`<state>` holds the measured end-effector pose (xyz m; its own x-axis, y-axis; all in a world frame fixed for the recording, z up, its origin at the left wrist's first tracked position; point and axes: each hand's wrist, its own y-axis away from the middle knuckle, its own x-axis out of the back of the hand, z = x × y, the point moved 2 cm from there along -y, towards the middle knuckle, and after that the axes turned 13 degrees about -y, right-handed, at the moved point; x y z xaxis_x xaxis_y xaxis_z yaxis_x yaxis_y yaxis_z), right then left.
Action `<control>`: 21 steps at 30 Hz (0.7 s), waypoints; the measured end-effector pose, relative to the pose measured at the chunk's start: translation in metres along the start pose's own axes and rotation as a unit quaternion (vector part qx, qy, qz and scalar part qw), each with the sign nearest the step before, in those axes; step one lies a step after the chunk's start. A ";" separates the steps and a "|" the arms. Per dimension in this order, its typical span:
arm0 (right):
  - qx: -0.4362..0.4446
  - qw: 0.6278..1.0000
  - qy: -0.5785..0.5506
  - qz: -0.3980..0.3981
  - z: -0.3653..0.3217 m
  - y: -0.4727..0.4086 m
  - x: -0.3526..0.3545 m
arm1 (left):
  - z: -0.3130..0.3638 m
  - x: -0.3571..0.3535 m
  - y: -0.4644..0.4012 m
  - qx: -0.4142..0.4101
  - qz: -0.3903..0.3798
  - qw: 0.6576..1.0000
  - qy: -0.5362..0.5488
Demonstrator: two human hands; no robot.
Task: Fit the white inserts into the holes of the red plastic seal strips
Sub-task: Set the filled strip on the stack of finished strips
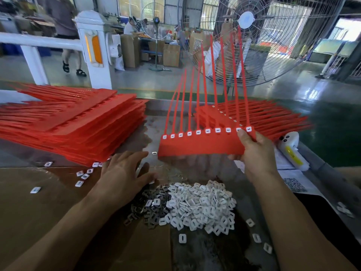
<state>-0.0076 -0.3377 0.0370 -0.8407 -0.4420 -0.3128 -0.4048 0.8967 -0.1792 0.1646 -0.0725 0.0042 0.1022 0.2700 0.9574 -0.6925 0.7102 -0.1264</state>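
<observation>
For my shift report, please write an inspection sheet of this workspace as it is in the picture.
Surface: worktable, partly covered by brown cardboard.
Job's things: red seal strip lifted, all ten holes filled; white inserts heaped; unfilled red stack left, filled stack right.
Clutter: stray inserts, small metal clips, papers, white bottle.
Grips: right hand holds the strip; left hand open over the table.
Cables: nothing seen.
Surroundings: large fan, white railing, people, boxes.

Left hand (125, 173) blurred; right hand's (256, 151) grip hides the held seal strip's (199, 145) right end; left red stack (64, 122) cut off at the frame edge.
</observation>
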 end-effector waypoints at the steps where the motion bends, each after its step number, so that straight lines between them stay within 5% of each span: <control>1: -0.021 0.999 -0.025 0.018 0.000 -0.002 0.000 | 0.000 0.001 0.000 -0.001 -0.001 1.000 0.002; 6: -0.086 0.970 -0.202 0.105 0.000 -0.015 -0.001 | 0.002 0.004 0.002 -0.001 -0.009 1.000 0.009; 11: -0.141 0.913 -0.369 0.104 0.003 -0.026 0.001 | 0.003 0.005 0.002 0.002 -0.011 1.000 0.005; 17: -0.164 0.937 -0.306 0.042 0.010 -0.025 0.003 | 0.003 0.004 0.001 0.004 0.001 1.000 0.004; 21: -0.184 0.967 -0.163 0.065 0.015 -0.020 0.009 | 0.004 0.006 0.001 0.000 0.007 1.000 0.003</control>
<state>-0.0021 -0.3601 0.0241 -0.7593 -0.2553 -0.5985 -0.4547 0.8662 0.2073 0.1619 -0.0726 0.0109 0.0977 0.2842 0.9538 -0.6940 0.7063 -0.1394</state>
